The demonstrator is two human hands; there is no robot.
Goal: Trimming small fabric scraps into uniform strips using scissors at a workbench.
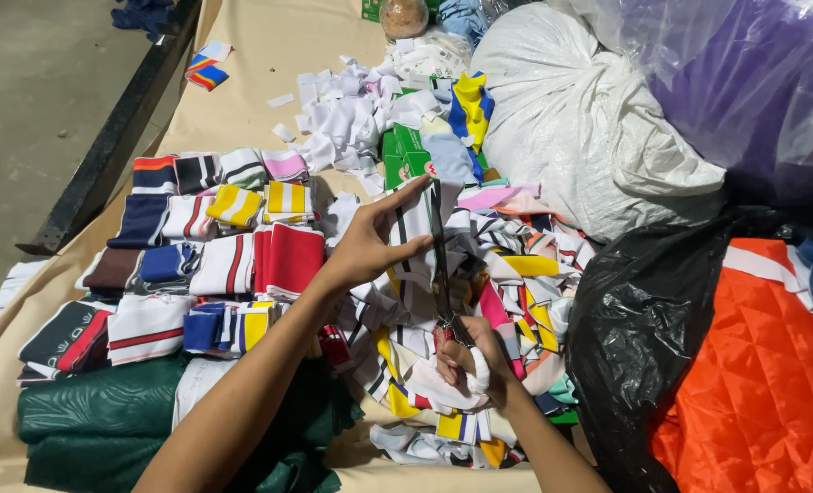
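While a limp striped knit fabric strip point(413, 224) is pinched by the left hand point(367, 245), long dark-bladed scissors point(440, 265) are gripped below in the right hand point(466, 361); soft cloth, judged best held taut near its edge.

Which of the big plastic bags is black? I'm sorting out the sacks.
The crumpled glossy black plastic bag by the orange quilted fabric; the woven sack is white, the third bag clear.
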